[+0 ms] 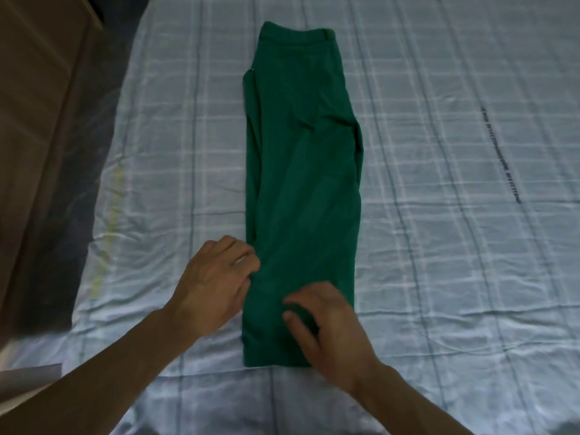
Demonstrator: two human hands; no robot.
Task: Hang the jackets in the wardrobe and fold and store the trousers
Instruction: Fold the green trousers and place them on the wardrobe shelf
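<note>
A pair of dark green fabric trousers [301,183] lies lengthwise on a bed covered with a pale blue checked sheet [455,246], one leg folded over the other, waistband at the far end and hems nearest the camera. The left hand [216,284] rests at the trousers' left edge near the hems, fingers curled against the cloth. The right hand [326,328] lies on top of the hem end, fingers bent and touching the fabric.
</note>
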